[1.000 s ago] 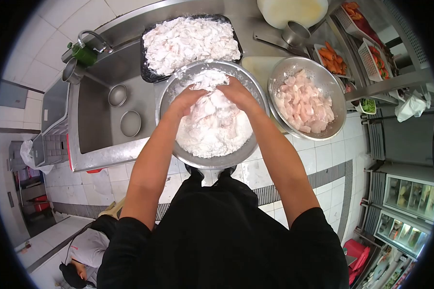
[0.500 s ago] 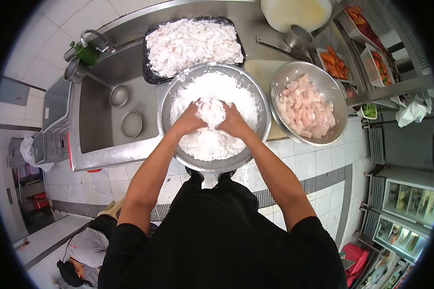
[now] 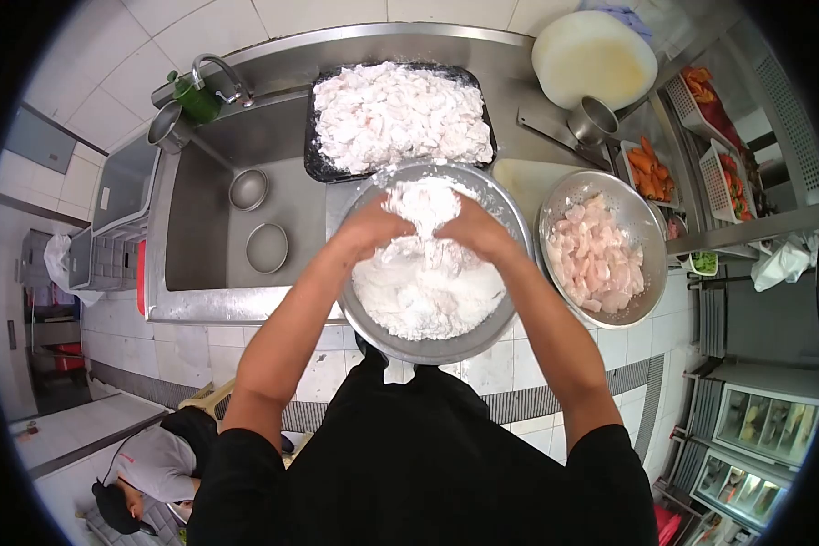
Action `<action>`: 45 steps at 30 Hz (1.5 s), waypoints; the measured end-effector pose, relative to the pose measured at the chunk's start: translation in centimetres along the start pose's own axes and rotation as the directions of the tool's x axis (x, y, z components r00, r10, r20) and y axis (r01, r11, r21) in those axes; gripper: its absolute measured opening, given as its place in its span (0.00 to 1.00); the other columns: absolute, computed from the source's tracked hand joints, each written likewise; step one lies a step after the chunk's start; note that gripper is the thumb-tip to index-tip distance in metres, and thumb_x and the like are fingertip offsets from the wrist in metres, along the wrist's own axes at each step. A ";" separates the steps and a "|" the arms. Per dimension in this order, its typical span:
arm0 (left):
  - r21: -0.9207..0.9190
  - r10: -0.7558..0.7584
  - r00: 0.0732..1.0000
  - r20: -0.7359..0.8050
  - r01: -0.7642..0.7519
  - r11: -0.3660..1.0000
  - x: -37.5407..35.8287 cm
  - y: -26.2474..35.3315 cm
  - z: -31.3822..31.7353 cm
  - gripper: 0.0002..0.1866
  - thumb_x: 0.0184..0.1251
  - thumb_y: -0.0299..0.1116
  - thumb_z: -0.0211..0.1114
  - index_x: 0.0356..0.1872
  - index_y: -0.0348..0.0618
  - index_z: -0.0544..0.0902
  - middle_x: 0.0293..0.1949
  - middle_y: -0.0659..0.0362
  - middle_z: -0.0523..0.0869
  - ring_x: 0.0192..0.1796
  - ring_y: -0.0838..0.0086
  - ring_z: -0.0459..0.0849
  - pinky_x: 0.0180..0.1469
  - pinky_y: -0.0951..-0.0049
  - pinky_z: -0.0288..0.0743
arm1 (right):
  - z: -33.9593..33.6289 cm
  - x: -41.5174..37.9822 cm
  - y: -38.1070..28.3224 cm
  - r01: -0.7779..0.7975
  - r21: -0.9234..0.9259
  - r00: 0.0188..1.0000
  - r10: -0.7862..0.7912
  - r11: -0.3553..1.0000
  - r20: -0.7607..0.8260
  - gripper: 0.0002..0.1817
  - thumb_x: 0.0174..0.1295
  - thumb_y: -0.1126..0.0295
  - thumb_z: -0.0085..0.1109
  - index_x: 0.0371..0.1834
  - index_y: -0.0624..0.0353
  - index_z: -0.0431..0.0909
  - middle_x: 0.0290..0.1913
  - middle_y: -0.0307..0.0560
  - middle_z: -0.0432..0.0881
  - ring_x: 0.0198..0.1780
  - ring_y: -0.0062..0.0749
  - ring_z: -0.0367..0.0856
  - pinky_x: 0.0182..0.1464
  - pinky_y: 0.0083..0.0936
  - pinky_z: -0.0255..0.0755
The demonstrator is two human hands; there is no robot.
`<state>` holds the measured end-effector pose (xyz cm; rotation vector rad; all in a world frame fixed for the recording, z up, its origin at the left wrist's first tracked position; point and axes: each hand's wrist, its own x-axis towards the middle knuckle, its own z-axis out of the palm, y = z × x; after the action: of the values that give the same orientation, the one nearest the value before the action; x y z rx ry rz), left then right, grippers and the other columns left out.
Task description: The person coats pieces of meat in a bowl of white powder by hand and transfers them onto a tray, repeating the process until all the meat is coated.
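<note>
My left hand (image 3: 373, 227) and my right hand (image 3: 478, 227) are cupped toward each other over a large metal bowl (image 3: 409, 351). Between them is a heap of flour-coated meat pieces (image 3: 425, 202), with the fingertips partly buried in white coating. Loose white flour (image 3: 428, 305) fills the near part of the bowl. Just beyond the bowl's far rim lies a black tray (image 3: 320, 170) piled with floured pieces (image 3: 400, 118). To the right, a second metal bowl (image 3: 652, 241) holds pale pink raw meat pieces (image 3: 596, 255).
On the left is a sink (image 3: 205, 237) with two round metal rings or cups and a faucet (image 3: 237, 89). A cleaver (image 3: 555, 136), a metal pot (image 3: 593, 120) and a round board (image 3: 596, 59) lie back right. Another person (image 3: 155, 460) is at lower left.
Both hands have shifted toward the bowl's far rim, carrying the floured pieces between them. More flour is bared in the near part of the bowl. The whole view has shifted slightly.
</note>
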<state>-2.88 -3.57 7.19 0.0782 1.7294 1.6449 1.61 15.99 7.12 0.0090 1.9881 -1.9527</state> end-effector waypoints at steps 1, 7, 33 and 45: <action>-0.018 0.062 0.996 0.067 -0.061 0.998 -0.1 2.1 -0.5 0.33 0.48 0.18 0.64 0.61 0.33 0.67 0.52 0.52 0.79 0.53 0.71 0.78 0.55 0.73 0.73 | -0.3 0.8 -1.9 -0.024 -0.011 0.999 0.024 1.000 0.033 0.33 0.46 0.83 0.59 0.61 0.64 0.67 0.53 0.44 0.77 0.53 0.28 0.73 0.55 0.25 0.69; 0.143 0.132 0.985 -0.109 -0.116 0.983 2.2 11.7 -5.9 0.40 0.48 0.18 0.65 0.66 0.31 0.58 0.53 0.48 0.78 0.52 0.68 0.79 0.50 0.70 0.75 | -0.5 9.4 -9.8 0.090 -0.151 0.994 -0.098 0.984 -0.042 0.37 0.44 0.80 0.62 0.63 0.68 0.63 0.52 0.53 0.77 0.51 0.33 0.76 0.54 0.26 0.70; 0.966 0.501 0.860 -0.100 -0.037 0.256 11.5 -1.6 -18.3 0.41 0.45 0.31 0.71 0.65 0.46 0.65 0.66 0.41 0.59 0.64 0.47 0.66 0.63 0.58 0.66 | -5.4 24.0 -3.0 -0.062 -0.965 0.982 -0.156 0.256 -0.104 0.39 0.47 0.69 0.65 0.68 0.47 0.63 0.68 0.68 0.55 0.60 0.55 0.71 0.60 0.34 0.69; 0.973 0.663 0.740 -0.108 -0.060 0.225 15.7 5.8 -14.1 0.33 0.48 0.31 0.69 0.60 0.39 0.70 0.60 0.40 0.69 0.58 0.49 0.73 0.60 0.59 0.70 | -8.7 15.0 -4.3 -0.119 -0.729 0.747 -0.423 0.674 -0.513 0.32 0.45 0.65 0.67 0.54 0.70 0.73 0.44 0.64 0.80 0.51 0.50 0.78 0.54 0.36 0.71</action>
<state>-24.31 -6.33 3.86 0.7601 3.1563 0.6132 -15.63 20.64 7.34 0.3753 3.2372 -1.1264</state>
